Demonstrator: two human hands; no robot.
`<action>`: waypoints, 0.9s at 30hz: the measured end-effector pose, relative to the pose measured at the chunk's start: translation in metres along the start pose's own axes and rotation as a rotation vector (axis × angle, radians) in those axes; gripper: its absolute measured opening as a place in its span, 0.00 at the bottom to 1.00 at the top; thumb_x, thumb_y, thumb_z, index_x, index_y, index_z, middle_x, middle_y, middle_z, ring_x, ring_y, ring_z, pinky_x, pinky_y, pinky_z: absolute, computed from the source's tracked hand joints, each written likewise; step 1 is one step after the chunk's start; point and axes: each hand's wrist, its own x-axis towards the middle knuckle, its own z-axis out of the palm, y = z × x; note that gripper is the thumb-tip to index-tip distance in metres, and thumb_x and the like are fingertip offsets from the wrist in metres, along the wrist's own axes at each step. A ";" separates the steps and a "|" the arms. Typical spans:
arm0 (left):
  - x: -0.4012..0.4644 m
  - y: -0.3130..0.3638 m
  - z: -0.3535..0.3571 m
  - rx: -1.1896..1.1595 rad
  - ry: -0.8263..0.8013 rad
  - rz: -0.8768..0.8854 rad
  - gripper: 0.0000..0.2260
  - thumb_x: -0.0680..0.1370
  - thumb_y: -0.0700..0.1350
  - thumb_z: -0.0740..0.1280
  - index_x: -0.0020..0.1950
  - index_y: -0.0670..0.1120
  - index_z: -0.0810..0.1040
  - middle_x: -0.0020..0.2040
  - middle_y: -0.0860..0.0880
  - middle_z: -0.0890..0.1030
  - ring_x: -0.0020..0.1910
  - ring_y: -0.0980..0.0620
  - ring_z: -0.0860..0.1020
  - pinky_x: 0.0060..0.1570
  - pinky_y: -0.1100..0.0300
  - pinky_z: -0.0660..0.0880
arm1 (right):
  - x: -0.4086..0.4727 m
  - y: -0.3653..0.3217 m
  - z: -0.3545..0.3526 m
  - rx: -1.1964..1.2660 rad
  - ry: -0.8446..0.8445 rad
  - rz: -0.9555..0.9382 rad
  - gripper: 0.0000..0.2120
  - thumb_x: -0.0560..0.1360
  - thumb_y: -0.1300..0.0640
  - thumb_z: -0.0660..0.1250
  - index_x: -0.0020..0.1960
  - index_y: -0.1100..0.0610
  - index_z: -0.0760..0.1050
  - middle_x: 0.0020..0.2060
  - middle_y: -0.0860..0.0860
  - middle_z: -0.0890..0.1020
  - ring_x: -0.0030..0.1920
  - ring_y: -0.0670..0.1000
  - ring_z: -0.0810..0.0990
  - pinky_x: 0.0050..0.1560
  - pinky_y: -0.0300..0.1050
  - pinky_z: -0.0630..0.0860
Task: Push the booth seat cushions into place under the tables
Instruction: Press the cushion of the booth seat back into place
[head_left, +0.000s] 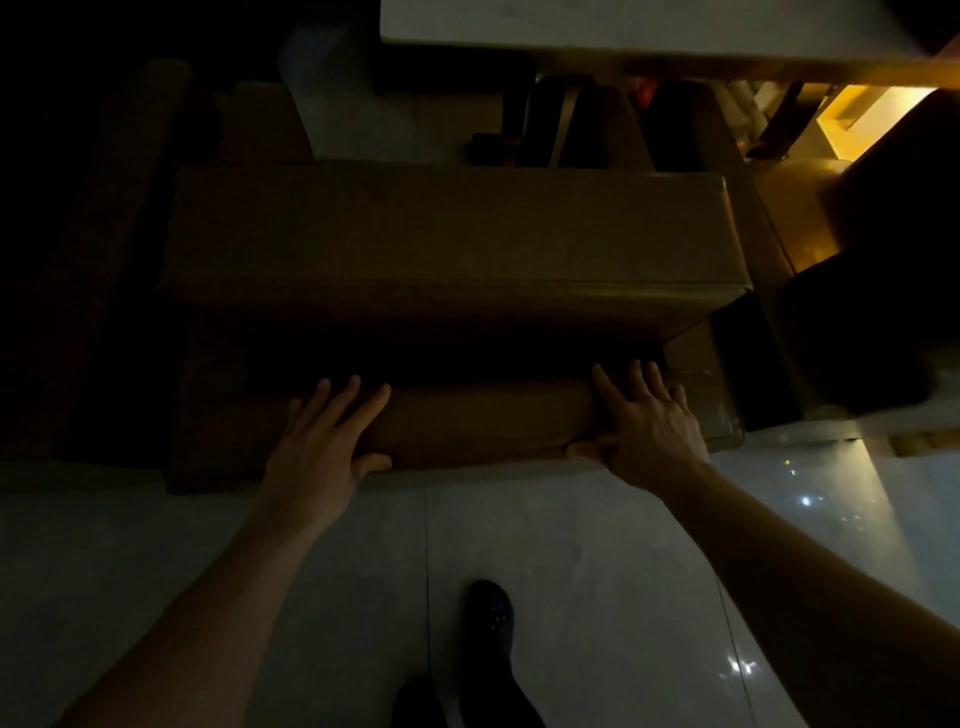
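Dim booth seen from the head camera. At left, the left hand (324, 452) lies flat on the near edge of the lower seat cushion (478, 423), fingers straight and spread, thumb on the front face; it grips nothing. In the centre, this cushion sits on the tiled floor (571, 571), partly tucked beneath the upper cushion (447, 234), with the table (623, 31) beyond. At right, the right hand (649, 426) presses the cushion's right end, fingers likewise extended, thumb low on the front edge. Probable risk: unequal force from the two hands could skew the cushion and jam its right corner against the dark upright there; palms may slip on the smooth cover
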 end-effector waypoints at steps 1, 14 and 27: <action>0.008 -0.001 -0.002 0.003 -0.007 -0.001 0.35 0.76 0.59 0.66 0.79 0.58 0.52 0.80 0.48 0.54 0.79 0.43 0.47 0.76 0.43 0.46 | 0.006 0.000 -0.003 -0.004 0.008 0.004 0.54 0.67 0.22 0.58 0.80 0.45 0.38 0.80 0.61 0.46 0.79 0.64 0.43 0.77 0.67 0.50; 0.046 -0.012 -0.015 -0.019 -0.013 -0.050 0.36 0.76 0.59 0.67 0.79 0.58 0.53 0.80 0.48 0.54 0.79 0.43 0.48 0.76 0.41 0.48 | 0.042 -0.007 -0.007 0.051 0.019 -0.011 0.53 0.68 0.22 0.57 0.80 0.45 0.37 0.80 0.61 0.44 0.79 0.64 0.40 0.77 0.67 0.46; 0.043 -0.009 -0.013 -0.015 0.029 -0.074 0.35 0.75 0.61 0.67 0.79 0.60 0.55 0.79 0.49 0.58 0.78 0.44 0.51 0.76 0.42 0.50 | 0.048 -0.003 -0.009 0.123 -0.009 -0.039 0.52 0.69 0.25 0.61 0.80 0.44 0.38 0.80 0.60 0.42 0.79 0.63 0.37 0.76 0.69 0.43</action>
